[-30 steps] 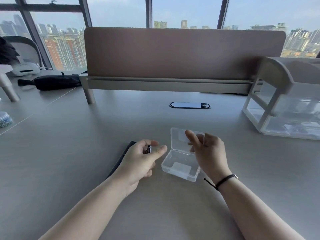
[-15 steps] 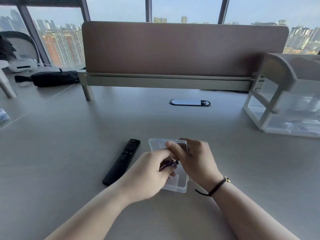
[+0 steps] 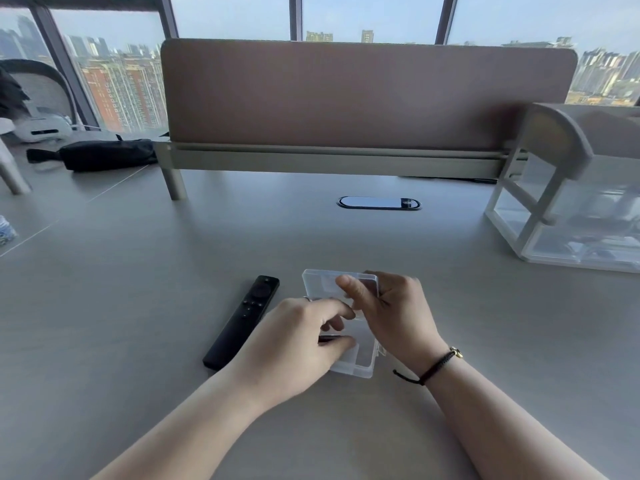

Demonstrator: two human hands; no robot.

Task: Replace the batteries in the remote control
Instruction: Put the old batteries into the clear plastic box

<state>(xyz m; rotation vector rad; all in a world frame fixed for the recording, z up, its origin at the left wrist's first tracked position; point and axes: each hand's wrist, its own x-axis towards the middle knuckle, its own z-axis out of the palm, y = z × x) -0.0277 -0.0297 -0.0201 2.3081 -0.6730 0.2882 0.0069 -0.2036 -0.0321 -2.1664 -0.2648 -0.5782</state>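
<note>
The remote control (image 3: 242, 322), a slim black bar with a round pad near its far end and a few small buttons below it, lies face up on the grey desk (image 3: 138, 306), slanted so that its far end leans to the right; no brand or lettering can be read on it. Just beside it, to the right, sits a small clear plastic box (image 3: 360, 362) with its hinged lid (image 3: 322, 284) partly raised, and no label shows on the box. The left hand (image 3: 294, 344) reaches over the near part of the box, its fingers curled, thumb and forefinger pinched around a small dark item (image 3: 330, 338) that is too thin and too hidden to identify. The right hand (image 3: 391, 320) is closed on the lid, thumb on its upper face and the other fingers behind it, holding it tilted over the box. A dark braided bracelet (image 3: 433, 368) with a small gold bead circles the right wrist. The remote is touched by neither hand. Farther back a dark oval cable port (image 3: 379, 203) is set into the desk, and behind it stands a brown divider panel (image 3: 363, 95). A clear drawer organiser (image 3: 568, 216) stands at the right edge, its contents blurred. At the far left lie a black pouch (image 3: 104, 154) and a white headset (image 3: 43, 128). Windows beyond show city towers under a hazy sky.
</note>
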